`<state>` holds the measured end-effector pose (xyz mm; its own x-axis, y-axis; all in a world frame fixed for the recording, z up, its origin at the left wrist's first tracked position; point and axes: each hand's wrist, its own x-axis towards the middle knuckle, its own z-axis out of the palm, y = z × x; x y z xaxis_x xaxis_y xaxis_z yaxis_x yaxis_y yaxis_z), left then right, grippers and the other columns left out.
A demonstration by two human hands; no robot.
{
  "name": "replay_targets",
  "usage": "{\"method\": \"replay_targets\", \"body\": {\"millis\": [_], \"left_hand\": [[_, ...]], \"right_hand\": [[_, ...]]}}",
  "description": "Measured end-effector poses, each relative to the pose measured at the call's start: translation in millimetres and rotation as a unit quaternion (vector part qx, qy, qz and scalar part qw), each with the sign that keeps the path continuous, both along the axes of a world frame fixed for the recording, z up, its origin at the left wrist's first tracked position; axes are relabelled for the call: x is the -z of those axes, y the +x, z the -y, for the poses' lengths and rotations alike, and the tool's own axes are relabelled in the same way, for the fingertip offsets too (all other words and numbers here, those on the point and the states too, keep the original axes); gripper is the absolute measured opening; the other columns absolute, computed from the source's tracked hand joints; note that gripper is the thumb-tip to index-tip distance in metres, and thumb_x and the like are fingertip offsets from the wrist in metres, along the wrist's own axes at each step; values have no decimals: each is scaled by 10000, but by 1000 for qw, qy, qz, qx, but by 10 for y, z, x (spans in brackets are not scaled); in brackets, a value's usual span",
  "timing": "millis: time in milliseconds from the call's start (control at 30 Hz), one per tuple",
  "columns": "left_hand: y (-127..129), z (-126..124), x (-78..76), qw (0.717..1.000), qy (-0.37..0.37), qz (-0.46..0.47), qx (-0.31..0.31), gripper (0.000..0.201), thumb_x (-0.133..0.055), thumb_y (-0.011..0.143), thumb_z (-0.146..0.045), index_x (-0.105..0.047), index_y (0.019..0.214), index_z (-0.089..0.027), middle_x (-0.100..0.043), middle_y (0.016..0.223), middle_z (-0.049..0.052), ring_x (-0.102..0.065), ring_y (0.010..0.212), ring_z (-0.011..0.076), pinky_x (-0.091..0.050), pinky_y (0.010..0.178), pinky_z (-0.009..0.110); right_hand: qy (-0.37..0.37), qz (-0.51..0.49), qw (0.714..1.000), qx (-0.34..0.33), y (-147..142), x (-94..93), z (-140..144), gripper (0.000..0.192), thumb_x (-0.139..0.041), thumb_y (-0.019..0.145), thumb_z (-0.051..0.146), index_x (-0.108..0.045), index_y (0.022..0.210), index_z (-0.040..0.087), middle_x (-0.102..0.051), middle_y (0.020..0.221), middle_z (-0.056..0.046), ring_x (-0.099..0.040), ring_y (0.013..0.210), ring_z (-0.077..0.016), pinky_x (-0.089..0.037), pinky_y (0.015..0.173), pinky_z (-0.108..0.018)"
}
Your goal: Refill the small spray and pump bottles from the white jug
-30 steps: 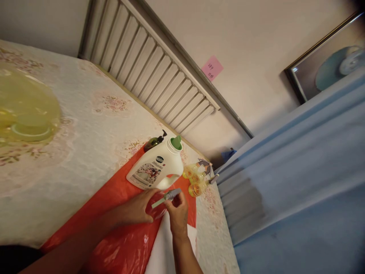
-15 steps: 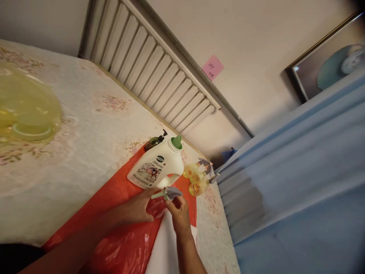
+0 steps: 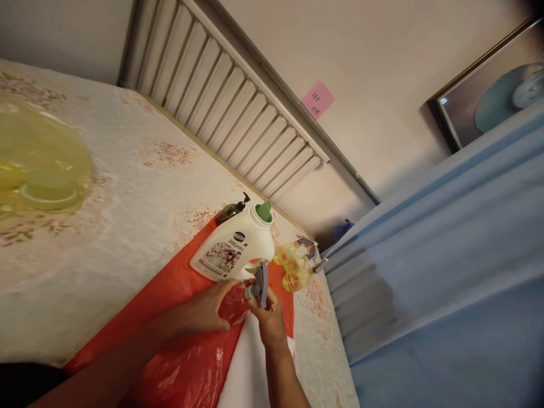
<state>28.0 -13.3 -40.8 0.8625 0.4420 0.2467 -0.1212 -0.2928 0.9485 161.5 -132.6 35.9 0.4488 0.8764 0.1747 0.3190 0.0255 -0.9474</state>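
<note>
Now right hand (image 3: 268,317) pinches the upright spray head (image 3: 258,283); left hand (image 3: 208,309) cups red bottle (image 3: 233,309).

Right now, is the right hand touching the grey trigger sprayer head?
Touching. The head view shows the right hand's fingers wrapped around the base of the grey trigger sprayer head, no gap visible.

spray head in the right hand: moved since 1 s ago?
Yes. The grey spray head swung from lying sideways to pointing up toward the white jug, turned by the right hand.
</note>
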Motion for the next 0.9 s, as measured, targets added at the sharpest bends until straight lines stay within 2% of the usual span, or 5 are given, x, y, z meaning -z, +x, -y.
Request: {"method": "replay_targets", "body": {"millis": [167, 400, 633, 800, 900], "left_hand": [[-13, 0, -73, 1000, 3, 0, 4, 860, -677, 582, -104, -445, 1383, -311, -545, 1428, 59, -476, 1336, 333, -376, 1118, 465], [-9, -1, -43, 1000, -6, -17, -6, 876, -707, 580, -135, -438, 1402, -274, -507, 1471, 78, -440, 1364, 353, -353, 1143, 454], [-25, 0, -76, 1000, -6, -15, 0, 862, -673, 586, -109, -441, 1397, -282, -530, 1440, 65, -453, 1353, 330, -367, 1128, 443], [-17, 4, -62, 1000, -2, -8, -1, 877, -682, 583, -116, -433, 1393, -339, -512, 1458, 41, -443, 1364, 336, -347, 1143, 458], [-8, 9, -57, 1000, -4, -18, -10, 858, -679, 582, -118, -446, 1375, -345, -524, 1445, 45, -447, 1361, 339, -349, 1140, 466]], "right_hand": [[22, 39, 996, 76, -90, -7, -74, 350, -838, 621, 325, -662, 895, 199, -699, 826, -2, -640, 788, -194, -520, 794, -313], [19, -61, 998, -5, -60, -39, 7, 392, -746, 760, 347, -679, 1118, 201, -717, 1136, -84, -652, 1075, -262, -481, 972, -410], [30, 2, 994, 104, -146, -12, -85, 299, -798, 604, 200, -650, 864, 187, -707, 816, 2, -657, 790, -192, -528, 783, -308], [21, 20, 999, 40, -109, -19, -3, 422, -753, 718, 289, -658, 1118, 193, -724, 1076, -70, -658, 1031, -249, -494, 951, -384], [6, 8, 999, 31, -102, -39, -4, 317, -717, 752, 276, -690, 1057, 191, -736, 1046, -61, -667, 1007, -241, -495, 941, -385]]}}
